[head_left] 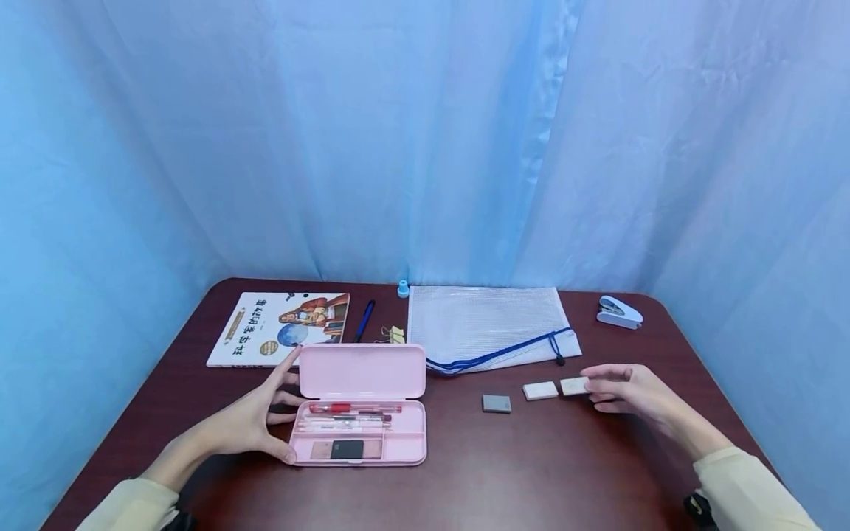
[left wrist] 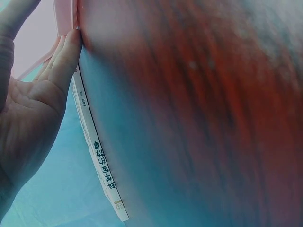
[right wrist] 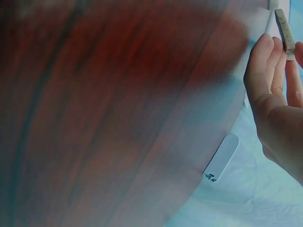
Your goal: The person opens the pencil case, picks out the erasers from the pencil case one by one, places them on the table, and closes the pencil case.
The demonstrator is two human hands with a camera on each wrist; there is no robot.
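While bracing the open pink pencil case [head_left: 361, 413] at its left end with the left hand [head_left: 255, 424], lifting a white eraser [head_left: 574, 386] off the worktop [head_left: 531, 472] with the right hand [head_left: 627, 391], well to the right of the case. Judged as a pick-up step, with the case held ready.

Left hand spread and relaxed: thumb at the case's near left corner, fingertips against the raised lid [head_left: 361, 371], wrapped round nothing. In the left wrist view, straight fingers [left wrist: 66, 52] laid on a pink edge.

Right hand nipping the eraser by its right end between thumb and fingertips; seemingly just clear of the surface, though hard to tell from the head view. In the right wrist view, the eraser [right wrist: 285, 28] edge-on between the fingertips.

Next move calls for carrying it leftwards, past the second white eraser [head_left: 540, 391] and the grey eraser [head_left: 496, 403], both lying flat between the right hand and the case. Then a low, level placing into the case's front compartment, beside the dark block already there; pens filling the rear one. Steady hold on the case needed meanwhile, lid kept up.

Behind the case: a mesh zip pouch [head_left: 485, 324] and a picture book [head_left: 282, 328].
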